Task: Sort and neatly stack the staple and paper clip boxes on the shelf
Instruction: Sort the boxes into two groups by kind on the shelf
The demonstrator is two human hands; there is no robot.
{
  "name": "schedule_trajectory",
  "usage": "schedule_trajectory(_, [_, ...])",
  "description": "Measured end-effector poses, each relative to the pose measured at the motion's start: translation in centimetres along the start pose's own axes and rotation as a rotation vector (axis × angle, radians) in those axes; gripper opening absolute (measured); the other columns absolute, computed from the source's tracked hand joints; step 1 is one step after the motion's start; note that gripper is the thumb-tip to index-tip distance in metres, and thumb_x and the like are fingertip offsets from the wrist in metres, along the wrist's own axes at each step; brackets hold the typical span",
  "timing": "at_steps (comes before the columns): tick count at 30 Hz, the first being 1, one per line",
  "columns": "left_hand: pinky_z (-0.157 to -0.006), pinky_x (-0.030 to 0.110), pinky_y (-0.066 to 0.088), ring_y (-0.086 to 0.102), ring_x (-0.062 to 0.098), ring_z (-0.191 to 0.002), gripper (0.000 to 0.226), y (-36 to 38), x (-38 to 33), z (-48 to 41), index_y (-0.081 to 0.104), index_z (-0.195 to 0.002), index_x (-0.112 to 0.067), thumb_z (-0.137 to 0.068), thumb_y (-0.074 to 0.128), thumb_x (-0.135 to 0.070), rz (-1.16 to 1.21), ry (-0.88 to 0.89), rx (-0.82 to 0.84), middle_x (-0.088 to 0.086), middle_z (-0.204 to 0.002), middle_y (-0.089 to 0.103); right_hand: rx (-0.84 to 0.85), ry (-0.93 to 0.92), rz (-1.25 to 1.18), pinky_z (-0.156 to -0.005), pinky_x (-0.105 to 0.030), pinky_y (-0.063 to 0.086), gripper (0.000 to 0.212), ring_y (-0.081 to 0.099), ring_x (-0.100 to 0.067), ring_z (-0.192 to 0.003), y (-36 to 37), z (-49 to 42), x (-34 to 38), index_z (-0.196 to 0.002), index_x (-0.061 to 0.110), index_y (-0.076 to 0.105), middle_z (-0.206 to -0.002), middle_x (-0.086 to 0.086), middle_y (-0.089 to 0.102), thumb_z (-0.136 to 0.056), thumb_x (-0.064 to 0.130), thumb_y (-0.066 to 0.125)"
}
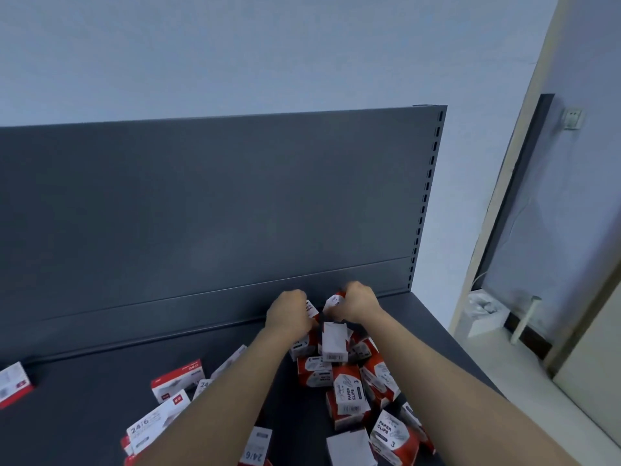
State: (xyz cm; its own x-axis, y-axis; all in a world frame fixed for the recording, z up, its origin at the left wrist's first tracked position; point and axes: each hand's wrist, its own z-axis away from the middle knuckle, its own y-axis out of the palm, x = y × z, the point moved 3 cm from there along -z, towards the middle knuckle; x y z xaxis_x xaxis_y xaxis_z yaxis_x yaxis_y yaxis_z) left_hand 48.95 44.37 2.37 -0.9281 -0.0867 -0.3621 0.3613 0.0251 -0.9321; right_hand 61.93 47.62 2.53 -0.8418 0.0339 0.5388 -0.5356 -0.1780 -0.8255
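Two hands work at the back of the dark grey shelf (84, 395), near its back panel (201, 203). The left hand (289, 311) has its fingers curled round a paper clip box (312, 309), and the right hand (358, 302) grips a second paper clip box (336, 300) just beside it. Below them lies a heap of paper clip boxes (349, 395), roughly ten, while at least six staple boxes (178, 381) lie scattered to the left, one well apart at the far-left edge.

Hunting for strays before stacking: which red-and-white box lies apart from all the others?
The red-and-white cardboard box at the far left of the dark grey metal shelf: it lies alone, while the other boxes crowd together.
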Motion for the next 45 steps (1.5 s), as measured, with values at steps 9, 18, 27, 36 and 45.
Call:
schedule_trajectory(9, [-0.066, 0.032, 0.046, 0.061, 0.023, -0.089, 0.028, 1.5, 1.2, -1.0, 0.061, -0.092, -0.006, -0.079, 0.067, -0.03, -0.013, 0.042, 0.119, 0.01, -0.099, 0.064, 0.221, 0.043, 0.045, -0.06, -0.024, 0.043, 0.036, 0.06, -0.02, -0.088, 2.1, -2.0, -0.5, -0.101, 0.007, 0.061, -0.096, -0.007, 0.062, -0.079, 0.035, 0.069])
schedule_trajectory(18, [-0.1, 0.037, 0.038, 0.048, 0.031, -0.119, 0.048, -4.9, 2.3, 3.0, 0.045, -0.125, -0.001, -0.094, 0.047, -0.037, -0.032, 0.075, -0.263, 0.018, -0.126, 0.053, -0.12, -0.288, 0.203, -0.08, -0.032, 0.045, 0.044, 0.056, -0.032, -0.109, -0.2, 0.0, 5.6, -0.113, 0.002, 0.057, -0.116, -0.018, 0.061, -0.088, 0.038, 0.059])
schedule_trajectory(27, [-0.12, 0.037, 0.008, 0.019, 0.027, -0.142, 0.062, -12.0, 13.8, 9.5, 0.02, -0.145, 0.0, -0.098, 0.035, -0.038, -0.231, -0.09, -0.472, 0.016, -0.153, 0.025, -0.233, -0.719, 0.164, -0.106, -0.036, 0.034, 0.061, 0.034, -0.028, -0.136, 3.9, 8.4, 19.4, -0.142, 0.002, 0.034, -0.146, -0.012, 0.039, -0.092, 0.031, 0.055])
schedule_trajectory(36, [-0.119, 0.035, 0.007, 0.018, 0.025, -0.144, 0.062, -15.8, 28.5, 15.4, 0.018, -0.145, 0.0, -0.098, 0.033, -0.038, -0.185, -0.249, -0.446, 0.015, -0.154, 0.023, -0.115, -0.837, 0.239, -0.109, -0.032, 0.031, 0.063, 0.027, -0.022, -0.14, 14.2, 13.0, 31.5, -0.145, 0.006, 0.026, -0.149, -0.007, 0.034, -0.094, 0.035, 0.051])
schedule_trajectory(45, [-0.102, 0.031, 0.036, 0.042, 0.023, -0.124, 0.047, -19.7, 46.5, 20.1, 0.04, -0.13, -0.007, -0.095, 0.044, -0.038, -0.08, -0.412, -0.4, 0.008, -0.132, 0.049, 0.06, -0.727, 0.271, -0.098, -0.035, 0.043, 0.046, 0.043, -0.023, -0.125, 27.5, 14.9, 42.8, -0.129, 0.007, 0.044, -0.131, -0.008, 0.048, -0.091, 0.031, 0.056])
